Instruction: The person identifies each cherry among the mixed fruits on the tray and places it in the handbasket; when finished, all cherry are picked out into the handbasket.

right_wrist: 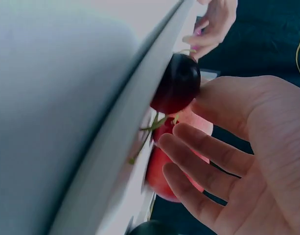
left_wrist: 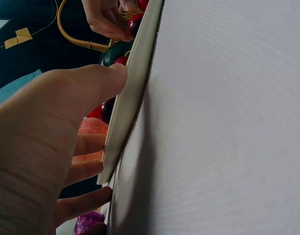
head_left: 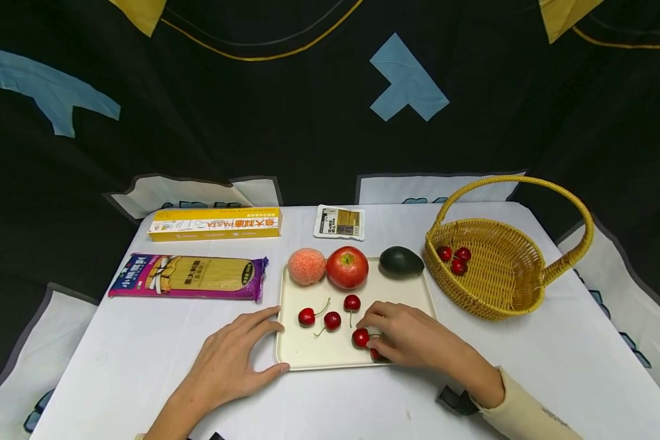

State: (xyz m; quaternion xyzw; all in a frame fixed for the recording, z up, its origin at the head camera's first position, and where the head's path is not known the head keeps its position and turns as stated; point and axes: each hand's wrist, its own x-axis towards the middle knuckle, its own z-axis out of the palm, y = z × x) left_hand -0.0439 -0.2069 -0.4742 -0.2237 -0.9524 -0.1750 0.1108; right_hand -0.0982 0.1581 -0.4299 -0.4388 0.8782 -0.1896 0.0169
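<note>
A cream tray [head_left: 313, 357] holds several red cherries [head_left: 332, 321], a red apple [head_left: 348, 267], a pinkish-orange round fruit [head_left: 307, 266] and a dark green avocado [head_left: 400, 262]. At the tray's left edge, my left hand [head_left: 233, 354] rests with fingers and thumb spread, touching the rim. My right hand [head_left: 409, 336] reaches over the tray's front right. Its thumb touches a dark cherry [right_wrist: 178, 83] in the right wrist view, while the loosely bent fingers stand apart from it near some stems [right_wrist: 154, 126]. A cherry [head_left: 378, 354] is partly hidden under that hand.
A yellow wicker basket [head_left: 492, 308] with a tall handle stands right of the tray, three cherries [head_left: 459, 266] inside. Left lie a purple pasta bag [head_left: 189, 277] and a yellow pasta box [head_left: 214, 224]. A small white packet [head_left: 339, 222] lies behind the tray.
</note>
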